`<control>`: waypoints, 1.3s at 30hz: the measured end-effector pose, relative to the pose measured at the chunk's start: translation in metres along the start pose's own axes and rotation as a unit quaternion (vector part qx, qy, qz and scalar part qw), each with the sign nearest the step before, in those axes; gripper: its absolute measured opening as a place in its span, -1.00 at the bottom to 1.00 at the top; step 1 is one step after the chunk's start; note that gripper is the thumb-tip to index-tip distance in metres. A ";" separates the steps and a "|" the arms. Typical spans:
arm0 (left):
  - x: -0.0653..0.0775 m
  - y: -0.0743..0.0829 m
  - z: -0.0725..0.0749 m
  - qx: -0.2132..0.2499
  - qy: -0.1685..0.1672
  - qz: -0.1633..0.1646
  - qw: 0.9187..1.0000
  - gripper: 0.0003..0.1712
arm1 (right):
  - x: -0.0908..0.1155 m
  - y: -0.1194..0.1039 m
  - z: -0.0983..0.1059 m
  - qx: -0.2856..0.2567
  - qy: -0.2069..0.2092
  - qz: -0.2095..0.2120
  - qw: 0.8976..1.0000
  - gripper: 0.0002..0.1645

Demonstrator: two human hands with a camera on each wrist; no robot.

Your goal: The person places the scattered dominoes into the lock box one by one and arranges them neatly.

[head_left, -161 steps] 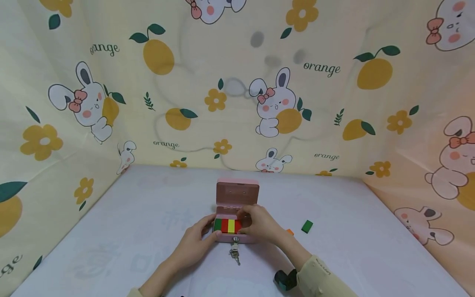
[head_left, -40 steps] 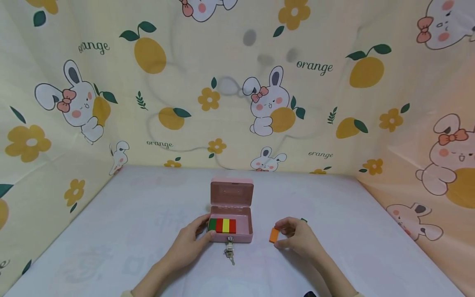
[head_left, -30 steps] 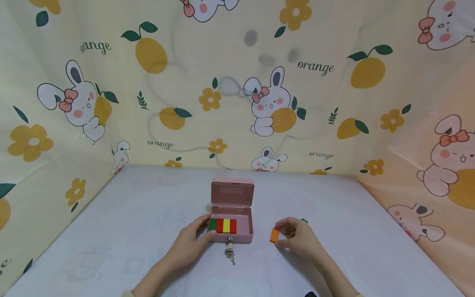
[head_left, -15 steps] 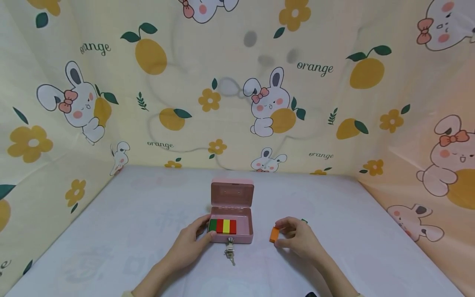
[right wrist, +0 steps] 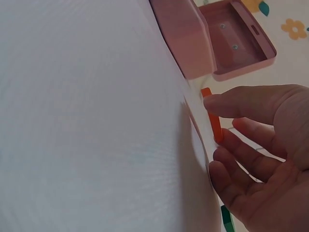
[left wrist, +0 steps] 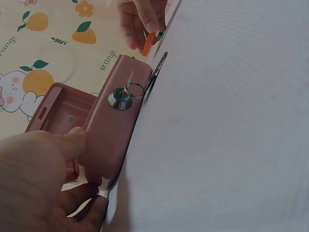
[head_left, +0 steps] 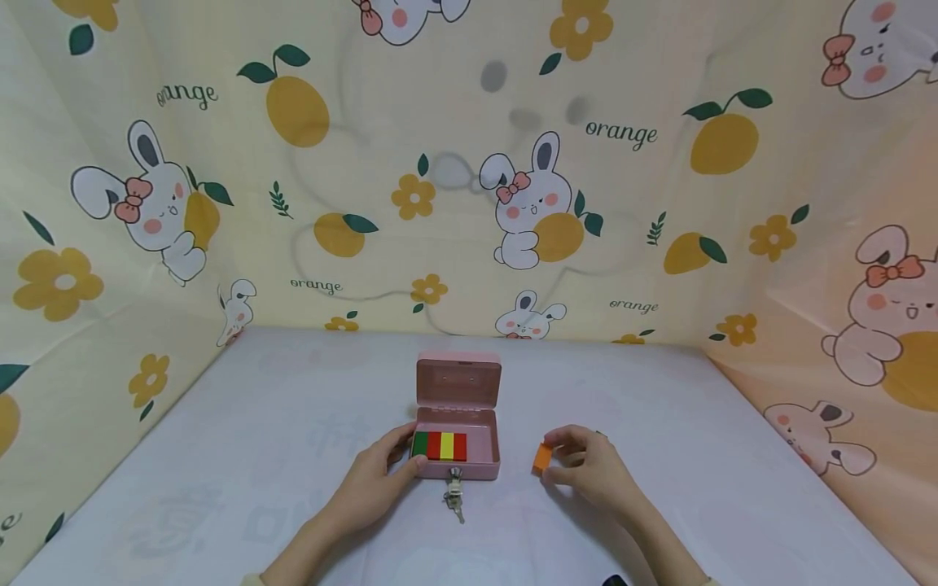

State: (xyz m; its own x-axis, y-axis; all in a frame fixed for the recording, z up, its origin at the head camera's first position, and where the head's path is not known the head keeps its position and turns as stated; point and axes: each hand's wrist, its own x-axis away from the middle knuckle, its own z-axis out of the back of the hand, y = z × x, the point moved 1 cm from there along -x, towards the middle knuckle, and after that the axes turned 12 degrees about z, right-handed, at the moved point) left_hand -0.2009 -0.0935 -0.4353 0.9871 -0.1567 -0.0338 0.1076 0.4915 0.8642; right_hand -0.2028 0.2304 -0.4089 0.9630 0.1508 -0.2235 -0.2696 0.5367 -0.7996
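Note:
A pink metal cash box (head_left: 479, 470) stands with its lid (head_left: 458, 384) raised. Inside it, on the left, lies a row of green, red and yellow blocks (head_left: 447, 446), ending in red. My left hand (head_left: 372, 482) holds the box by its left end, thumb at the front corner and fingers round the side. To the right of the box, my right hand (head_left: 595, 470) pinches an orange block (head_left: 541, 460) between thumb and fingertips, close over the table. The right wrist view shows that block (right wrist: 215, 118) standing tilted on edge, thumb on its near face.
Keys on a ring (head_left: 454, 503) hang from the lock (left wrist: 120, 98) at the box front. A green block (right wrist: 227, 218) lies beyond the right hand, nearly hidden in the head view. A white cloth covers the table (head_left: 293, 407), with a printed curtain (head_left: 454, 236) behind.
Earlier my right hand was at the red block in the box. It has since moved right and taken hold of the orange block, now slightly raised. My left hand stays at the box.

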 end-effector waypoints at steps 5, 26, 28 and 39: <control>-0.001 0.000 -0.001 -0.003 -0.003 0.010 1.000 -0.29 | 0.000 0.000 0.000 -0.005 0.003 0.003 1.000 -0.54; 0.001 0.001 0.000 0.000 -0.002 0.018 1.000 -0.30 | -0.002 0.000 0.000 0.010 0.029 -0.004 1.000 -0.54; 0.001 0.001 0.000 -0.002 -0.001 0.016 1.000 -0.31 | -0.002 0.000 0.000 0.010 0.032 -0.008 0.999 -0.55; -0.001 0.001 -0.002 -0.003 -0.001 0.023 1.000 -0.30 | -0.003 -0.002 0.001 0.000 0.037 -0.004 0.999 -0.57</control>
State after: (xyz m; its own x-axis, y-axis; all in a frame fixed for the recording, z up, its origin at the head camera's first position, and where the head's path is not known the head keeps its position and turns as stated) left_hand -0.2011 -0.0912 -0.4351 0.9908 -0.1350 0.0062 0.0631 0.5030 0.8620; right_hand -0.2050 0.2294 -0.4065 0.9626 0.0836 -0.2576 -0.2612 0.5382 -0.8013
